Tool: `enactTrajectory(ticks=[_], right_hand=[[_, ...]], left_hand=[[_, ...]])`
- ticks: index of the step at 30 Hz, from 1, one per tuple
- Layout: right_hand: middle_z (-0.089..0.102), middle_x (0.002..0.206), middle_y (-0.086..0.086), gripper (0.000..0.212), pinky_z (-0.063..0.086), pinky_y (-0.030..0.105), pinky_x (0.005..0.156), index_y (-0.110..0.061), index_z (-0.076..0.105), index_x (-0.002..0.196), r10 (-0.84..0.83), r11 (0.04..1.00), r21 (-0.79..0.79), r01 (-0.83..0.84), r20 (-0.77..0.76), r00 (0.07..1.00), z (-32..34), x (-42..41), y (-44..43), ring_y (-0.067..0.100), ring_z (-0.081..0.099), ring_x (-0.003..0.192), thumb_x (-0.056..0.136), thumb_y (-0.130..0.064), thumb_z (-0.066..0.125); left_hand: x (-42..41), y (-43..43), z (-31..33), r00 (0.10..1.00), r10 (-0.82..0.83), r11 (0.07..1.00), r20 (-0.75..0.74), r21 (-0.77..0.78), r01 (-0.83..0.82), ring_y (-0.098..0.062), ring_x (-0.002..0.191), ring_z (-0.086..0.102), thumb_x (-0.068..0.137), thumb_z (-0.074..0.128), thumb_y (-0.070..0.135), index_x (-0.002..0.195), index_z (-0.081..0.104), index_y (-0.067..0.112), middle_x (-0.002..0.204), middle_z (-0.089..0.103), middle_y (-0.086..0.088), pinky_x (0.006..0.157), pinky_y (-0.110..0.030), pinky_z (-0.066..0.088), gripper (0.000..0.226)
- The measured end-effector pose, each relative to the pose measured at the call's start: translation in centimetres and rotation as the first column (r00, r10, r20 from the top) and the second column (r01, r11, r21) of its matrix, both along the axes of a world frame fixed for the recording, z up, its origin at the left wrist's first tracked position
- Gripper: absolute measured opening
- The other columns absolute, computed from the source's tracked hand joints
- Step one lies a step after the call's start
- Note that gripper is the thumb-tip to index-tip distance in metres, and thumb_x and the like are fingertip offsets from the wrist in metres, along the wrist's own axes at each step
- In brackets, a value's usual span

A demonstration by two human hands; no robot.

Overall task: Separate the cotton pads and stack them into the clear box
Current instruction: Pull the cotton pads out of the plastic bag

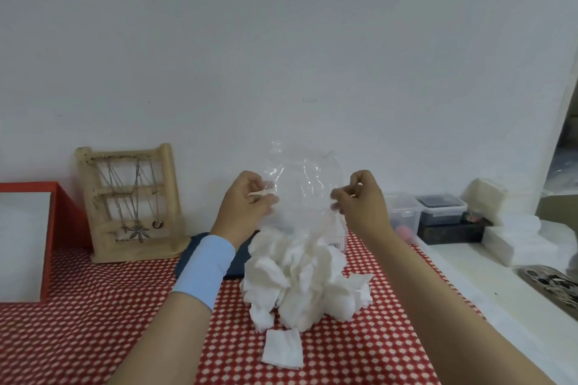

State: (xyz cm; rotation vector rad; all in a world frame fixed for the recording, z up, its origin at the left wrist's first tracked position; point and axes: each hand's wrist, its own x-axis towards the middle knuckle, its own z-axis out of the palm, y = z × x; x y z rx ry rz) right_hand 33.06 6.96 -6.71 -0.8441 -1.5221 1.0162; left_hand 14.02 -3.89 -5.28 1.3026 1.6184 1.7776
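The table [93,337], under a red cloth with white dots, spread below both hands. Straight beneath the fingers lay one heap of white cotton pads [300,278], too tumbled to count, the heap running longest from the far side toward the person. One clear plastic bag [301,178] hung upright between the two hands, its long axis up and down and its lower end reaching the top of the heap; which end was open could not be told. The left hand [247,206], with a light blue band [203,272] on its wrist, was raised with the forearm angled in from the lower left, its curled fingers [266,198] pinching the bag's left edge. The right hand [362,203], forearm coming in from the lower right, was at the same height, its fingers [339,197] pinching the right edge. One clear box [341,234] stood on the table below the right fingers, behind the heap and partly veiled by the bag. One single square pad [283,348] lay flat, well below the fingers, at the heap's near edge.
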Motion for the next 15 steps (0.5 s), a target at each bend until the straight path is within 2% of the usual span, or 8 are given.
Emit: enactTrajectory(ticks=[2,4,6,8,10,11,13,15], right_hand=[[0.069,0.086,0.012,0.022,0.049,0.040,0.064,-0.016,0.050,0.082,0.010,0.997,0.071,-0.009,-0.014,1.000,0.6,-0.1,0.0,0.014,0.067,0.060,0.091,0.002,0.058],[0.070,0.086,0.001,0.022,0.052,0.038,0.069,-0.018,0.065,0.083,0.049,0.991,0.122,-0.051,0.020,0.999,1.1,-0.2,-0.1,0.012,0.067,0.064,0.092,0.000,0.058],[0.073,0.096,-0.007,0.025,0.052,0.030,0.071,-0.023,0.075,0.092,0.104,0.987,0.116,-0.113,0.081,0.991,1.4,-0.2,-0.3,0.008,0.065,0.070,0.095,-0.005,0.058],[0.071,0.108,-0.006,0.024,0.053,0.021,0.069,-0.026,0.075,0.111,0.142,0.982,0.104,-0.160,0.163,0.976,1.4,0.0,-0.2,0.005,0.061,0.073,0.093,-0.012,0.068],[0.067,0.111,-0.007,0.044,0.052,0.016,0.068,-0.025,0.067,0.128,0.155,0.979,0.094,-0.183,0.242,0.958,1.5,0.4,0.0,0.003,0.057,0.071,0.086,-0.016,0.077],[0.066,0.111,-0.008,0.051,0.052,0.015,0.068,-0.024,0.064,0.132,0.160,0.977,0.090,-0.191,0.278,0.947,1.5,0.5,0.0,0.003,0.057,0.071,0.084,-0.017,0.080],[0.064,0.106,-0.009,0.060,0.051,0.013,0.071,-0.024,0.061,0.136,0.166,0.975,0.082,-0.205,0.340,0.926,1.7,0.5,0.2,0.005,0.058,0.074,0.081,-0.019,0.083],[0.059,0.094,-0.010,0.056,0.046,0.011,0.072,-0.021,0.065,0.133,0.132,0.977,0.098,-0.190,0.418,0.899,1.7,0.3,0.4,0.005,0.055,0.075,0.081,-0.019,0.084]], left_hand=[[-0.4,-0.2,0.0,0.998,0.000,1.000,-0.070,-0.028,-0.002,-0.020,0.097,0.073,0.089,0.069,-0.005,0.084,0.070,0.014,0.111,0.075,-0.001,0.089,-0.030,0.060,0.020],[-0.6,-0.4,0.2,0.995,-0.005,0.999,-0.101,-0.037,0.002,-0.013,0.094,0.074,0.090,0.068,-0.003,0.098,0.077,0.019,0.107,0.077,0.004,0.092,-0.028,0.058,0.025],[-1.1,-0.5,0.5,0.992,-0.040,0.999,-0.123,-0.040,0.035,-0.006,0.090,0.071,0.090,0.072,0.002,0.120,0.071,0.025,0.110,0.075,0.010,0.094,-0.022,0.055,0.038],[-1.5,-0.6,0.8,0.981,-0.070,0.995,-0.183,-0.077,0.057,0.002,0.092,0.067,0.090,0.074,0.007,0.136,0.060,0.026,0.114,0.072,0.013,0.088,-0.010,0.048,0.052],[-2.0,-0.5,1.0,0.967,-0.068,0.992,-0.246,-0.116,0.040,0.003,0.094,0.065,0.089,0.074,0.005,0.142,0.054,0.022,0.110,0.070,0.012,0.084,-0.005,0.044,0.060],[-2.2,-0.5,1.1,0.954,-0.051,0.990,-0.296,-0.140,0.010,-0.002,0.095,0.064,0.088,0.075,0.006,0.143,0.053,0.021,0.106,0.069,0.010,0.084,-0.006,0.044,0.061],[-2.4,-0.4,1.2,0.895,0.007,0.981,-0.447,-0.169,-0.092,-0.010,0.093,0.061,0.087,0.077,0.011,0.136,0.060,0.022,0.100,0.065,0.008,0.089,-0.017,0.048,0.053],[-2.4,-0.3,1.2,0.826,0.068,0.974,-0.560,-0.142,-0.177,-0.009,0.089,0.055,0.088,0.077,0.018,0.112,0.071,0.027,0.097,0.058,0.007,0.091,-0.026,0.047,0.026]])
